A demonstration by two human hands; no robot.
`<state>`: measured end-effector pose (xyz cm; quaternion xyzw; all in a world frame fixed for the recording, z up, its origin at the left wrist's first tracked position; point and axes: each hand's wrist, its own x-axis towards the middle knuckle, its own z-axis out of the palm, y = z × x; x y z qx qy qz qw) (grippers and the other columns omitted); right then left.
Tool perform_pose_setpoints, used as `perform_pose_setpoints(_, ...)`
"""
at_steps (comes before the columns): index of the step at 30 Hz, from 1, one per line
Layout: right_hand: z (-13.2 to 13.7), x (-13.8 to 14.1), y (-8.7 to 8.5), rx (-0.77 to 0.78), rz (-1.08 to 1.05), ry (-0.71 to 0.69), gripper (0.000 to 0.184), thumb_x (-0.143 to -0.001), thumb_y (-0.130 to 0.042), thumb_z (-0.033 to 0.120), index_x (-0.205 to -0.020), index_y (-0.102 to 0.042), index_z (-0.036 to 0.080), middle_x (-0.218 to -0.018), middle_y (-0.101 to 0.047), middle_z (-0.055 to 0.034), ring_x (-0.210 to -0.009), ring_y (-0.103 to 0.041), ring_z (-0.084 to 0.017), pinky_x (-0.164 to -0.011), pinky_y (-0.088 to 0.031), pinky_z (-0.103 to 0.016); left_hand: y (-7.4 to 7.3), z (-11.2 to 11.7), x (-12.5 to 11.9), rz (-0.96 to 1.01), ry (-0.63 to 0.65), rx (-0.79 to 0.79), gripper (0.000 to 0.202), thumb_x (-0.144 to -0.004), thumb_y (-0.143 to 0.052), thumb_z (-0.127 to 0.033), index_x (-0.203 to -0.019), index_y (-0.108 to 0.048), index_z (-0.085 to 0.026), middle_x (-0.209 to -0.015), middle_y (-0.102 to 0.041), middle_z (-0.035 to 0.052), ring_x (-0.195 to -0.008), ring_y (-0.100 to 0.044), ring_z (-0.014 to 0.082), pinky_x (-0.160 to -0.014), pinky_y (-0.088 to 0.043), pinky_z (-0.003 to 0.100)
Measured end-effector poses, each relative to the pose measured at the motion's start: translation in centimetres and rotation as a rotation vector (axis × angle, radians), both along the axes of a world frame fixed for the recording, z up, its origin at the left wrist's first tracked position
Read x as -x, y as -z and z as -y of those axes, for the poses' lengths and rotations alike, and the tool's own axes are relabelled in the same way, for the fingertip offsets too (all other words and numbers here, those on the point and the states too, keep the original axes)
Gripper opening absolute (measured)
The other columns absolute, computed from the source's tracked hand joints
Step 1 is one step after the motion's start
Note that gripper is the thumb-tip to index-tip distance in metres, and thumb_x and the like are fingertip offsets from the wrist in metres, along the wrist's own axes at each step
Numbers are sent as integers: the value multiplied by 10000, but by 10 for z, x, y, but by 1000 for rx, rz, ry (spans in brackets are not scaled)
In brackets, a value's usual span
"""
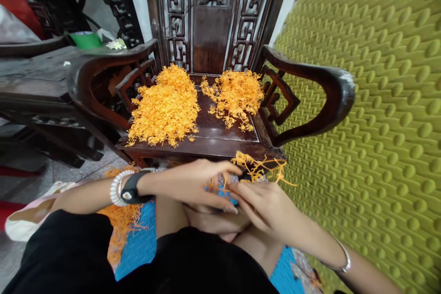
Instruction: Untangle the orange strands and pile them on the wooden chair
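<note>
My left hand (196,181) and my right hand (267,200) meet above my lap, in front of a dark wooden chair. Between their fingertips is a strand of thin, branched orange pieces (257,167), which look like plastic. Its loose branches stick out past my right hand, near the seat's front edge. The fingers of both hands are closed around the strand's near end, and the exact grip is partly hidden. On the seat, a large pile of small orange spidery pieces (165,110) lies at the left, and a smaller pile (241,96) of similar pieces at the right.
The carved chair (213,147) has a curved armrest (339,87) on each side. A padded yellow-green wall (386,115) rises at the right. Further orange strands (120,220) lie by my left leg, near a blue surface (138,248). A dark table (34,71) holds a green container (86,40).
</note>
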<state>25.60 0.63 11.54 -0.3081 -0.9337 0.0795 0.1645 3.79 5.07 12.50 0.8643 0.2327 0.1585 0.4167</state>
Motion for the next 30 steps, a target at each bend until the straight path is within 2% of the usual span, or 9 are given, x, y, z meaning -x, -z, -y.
perform_pose_setpoints(2, 7, 1, -3, -66, 58, -38, 340, -1002, -271, 220, -859, -572, 157, -648, -607, -37, -538, -540, -149, -523, -381, -272, 2, 24, -2, -98, 16, 43, 261, -926, -508, -388, -1057, -611, -187, -835, -670, 33, -724, -600, 144, -650, -439, 246)
perform_pose_setpoints(4, 17, -1, -6, -47, 128, -93, 347, -990, -268, 198, -817, -567, 166, -643, -604, -40, -514, -523, -150, -499, -364, -280, 6, 39, 2, -105, 54, 138, 279, -966, -427, -348, -890, -629, -171, -775, -641, 28, -686, -561, 127, -643, -415, 241)
perform_pose_setpoints(7, 30, -6, -10, 26, 195, -161, 334, -977, -279, 159, -802, -563, 173, -652, -604, -38, -524, -535, -153, -498, -361, -285, 13, 50, 11, -45, 172, 447, 281, -945, -468, -370, -808, -596, -161, -711, -562, 2, -622, -484, 98, -577, -381, 222)
perform_pose_setpoints(10, 38, -10, -13, 47, 200, -162, 340, -989, -273, 165, -816, -566, 174, -640, -589, -28, -523, -533, -149, -510, -362, -286, 20, 57, 15, 24, 140, 672, 199, -887, -546, -320, -767, -566, -163, -607, -424, -47, -520, -342, 68, -473, -284, 205)
perform_pose_setpoints(16, 49, -10, -15, 24, 174, -188, 358, -1006, -281, 175, -807, -578, 186, -637, -608, -27, -534, -533, -153, -501, -365, -293, 24, 61, 16, 51, 130, 726, 145, -790, -575, -152, -664, -504, -160, -581, -405, -61, -514, -320, 58, -470, -266, 194)
perform_pose_setpoints(21, 48, -28, -22, 85, 111, -232, 305, -997, -333, 170, -783, -547, 212, -613, -603, -12, -511, -537, -146, -473, -373, -288, 20, 65, 26, 5, 183, 566, 164, -815, -569, -161, -670, -493, -165, -585, -396, -58, -536, -344, 66, -505, -291, 203)
perform_pose_setpoints(23, 41, -48, -27, 95, 12, -138, 228, -982, -377, 178, -838, -547, 230, -591, -582, 10, -456, -512, -123, -455, -371, -269, 18, 64, 36, 13, 118, 487, 183, -829, -552, -174, -656, -494, -164, -569, -395, -56, -527, -352, 68, -502, -297, 203)
perform_pose_setpoints(27, 25, -83, -28, 21, -187, 285, 111, -951, -467, 198, -893, -552, 240, -502, -489, 50, -349, -438, -96, -389, -329, -249, 17, 43, 69, -17, -364, 109, 283, -930, -449, -352, -754, -595, -185, -649, -562, -9, -591, -487, 112, -539, -365, 227)
perform_pose_setpoints(30, 16, -79, -20, 94, -228, 384, 191, -961, -449, 277, -811, -554, 223, -501, -469, 45, -367, -439, -101, -391, -324, -244, 21, 3, 96, -264, -767, -388, 332, -945, -409, -427, -897, -651, -203, -867, -666, 47, -796, -584, 193, -714, -438, 306)
